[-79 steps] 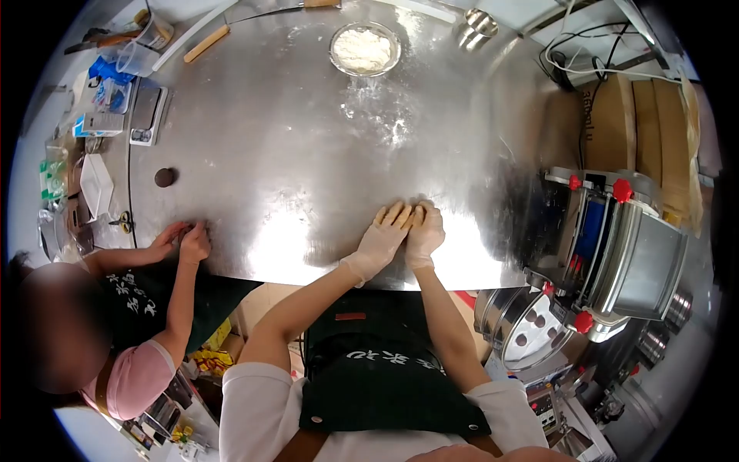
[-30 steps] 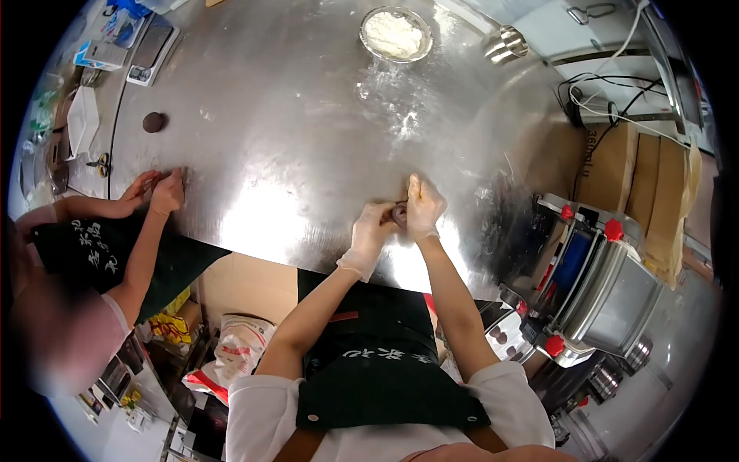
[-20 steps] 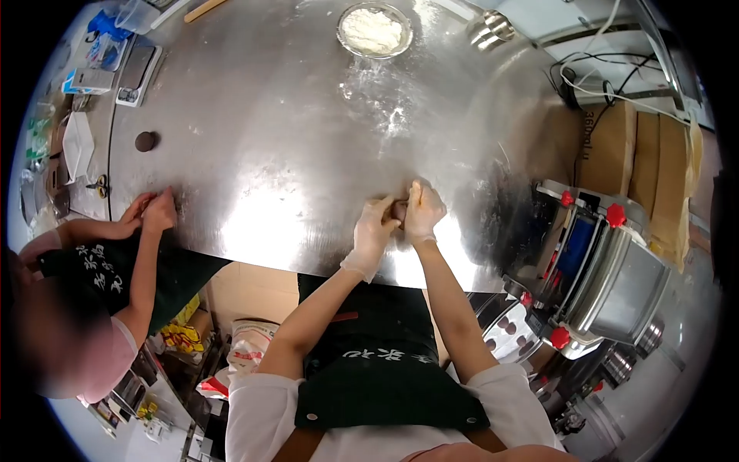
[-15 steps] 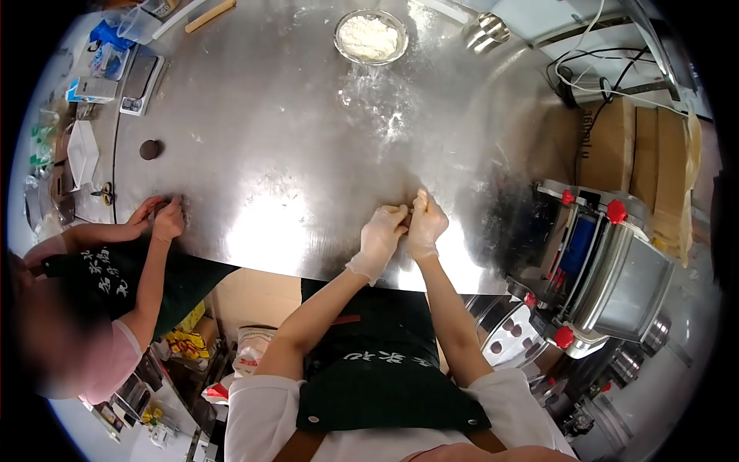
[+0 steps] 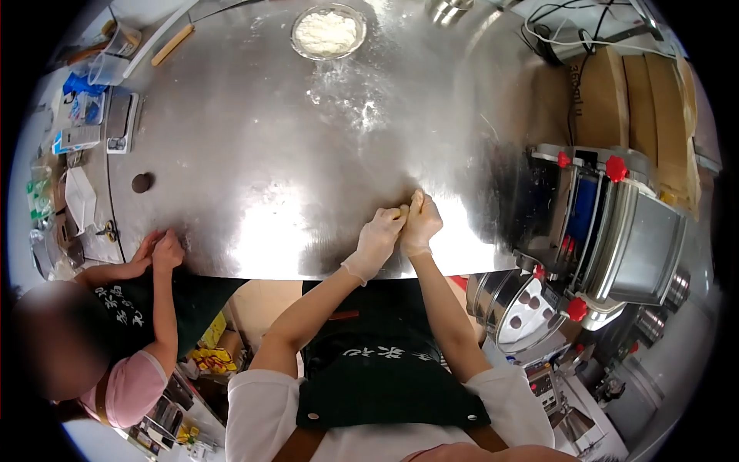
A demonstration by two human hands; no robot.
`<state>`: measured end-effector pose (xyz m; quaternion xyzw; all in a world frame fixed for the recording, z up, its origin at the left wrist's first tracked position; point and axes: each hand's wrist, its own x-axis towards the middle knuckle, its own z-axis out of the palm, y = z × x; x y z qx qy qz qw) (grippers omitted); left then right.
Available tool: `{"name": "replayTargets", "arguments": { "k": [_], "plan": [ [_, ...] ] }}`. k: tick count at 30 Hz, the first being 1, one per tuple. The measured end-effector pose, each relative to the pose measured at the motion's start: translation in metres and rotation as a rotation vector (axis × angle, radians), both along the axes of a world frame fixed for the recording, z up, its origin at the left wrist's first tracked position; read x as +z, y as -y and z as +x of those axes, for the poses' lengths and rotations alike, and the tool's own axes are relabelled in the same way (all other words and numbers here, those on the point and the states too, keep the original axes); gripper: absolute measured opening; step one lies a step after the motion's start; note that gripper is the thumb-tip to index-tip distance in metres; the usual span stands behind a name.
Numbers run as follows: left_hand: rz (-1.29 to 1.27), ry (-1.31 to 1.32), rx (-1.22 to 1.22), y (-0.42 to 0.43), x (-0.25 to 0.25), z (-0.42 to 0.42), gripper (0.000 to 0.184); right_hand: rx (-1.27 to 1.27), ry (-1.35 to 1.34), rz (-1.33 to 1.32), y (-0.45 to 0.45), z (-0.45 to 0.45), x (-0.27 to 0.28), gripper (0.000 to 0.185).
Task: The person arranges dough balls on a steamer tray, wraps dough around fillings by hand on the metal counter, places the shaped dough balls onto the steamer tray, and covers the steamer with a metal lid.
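Note:
My left hand [image 5: 379,239] and my right hand [image 5: 421,225], both in clear thin gloves, meet above the near edge of the steel table [image 5: 231,138]. Their fingers are curled and pressed together, touching or nearly so. Whatever lies between them is hidden by the fingers; I cannot make it out. Farther forward, white flour fills a round bowl [image 5: 329,32], with loose flour [image 5: 358,112] dusted on the steel in front of it. A dark round ball [image 5: 142,182] rests on the table at the left.
A co-worker's hands [image 5: 159,249] are together at the table's left edge. Beyond them stand a scale [image 5: 123,127] and a wooden stick [image 5: 172,45]. To my right are a metal machine with red knobs [image 5: 616,168], cardboard boxes [image 5: 600,100] and a tray holding dark rounds [image 5: 526,316].
The camera view has shifted, so table items appear farther left. My hands have drawn slightly closer together, closing the small gap where something brownish showed between the fingers.

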<state>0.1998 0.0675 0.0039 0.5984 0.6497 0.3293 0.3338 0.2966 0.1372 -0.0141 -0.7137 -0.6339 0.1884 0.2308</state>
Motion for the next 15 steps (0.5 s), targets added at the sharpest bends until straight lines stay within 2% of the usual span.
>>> {"name": "replayTargets", "arguments": {
  "k": [1,4,5,8,11,14,15],
  "plan": [
    [-0.016,0.059,-0.028,-0.003,0.000,-0.004,0.051,0.096,0.029,0.212,-0.005,0.002,-0.006,0.022],
    [-0.258,0.246,0.162,-0.018,0.005,-0.012,0.055,0.114,0.068,0.229,-0.009,0.010,-0.010,0.019],
    [-0.235,0.209,0.041,-0.020,-0.003,-0.014,0.059,0.073,0.108,0.196,-0.008,0.009,-0.010,0.017],
    [-0.170,0.153,-0.082,-0.022,0.013,-0.018,0.061,-0.073,0.080,0.016,0.002,0.007,-0.002,0.019],
    [-0.056,0.128,-0.191,0.004,-0.011,-0.009,0.063,-0.103,-0.023,0.052,0.020,0.000,0.012,0.019],
    [-0.152,0.119,-0.148,-0.008,0.002,-0.020,0.061,0.007,0.146,0.374,0.011,0.008,-0.010,0.024],
    [-0.361,0.317,0.002,-0.013,0.002,-0.016,0.066,-0.020,0.138,0.281,0.013,0.009,-0.009,0.023]
  ]
}}
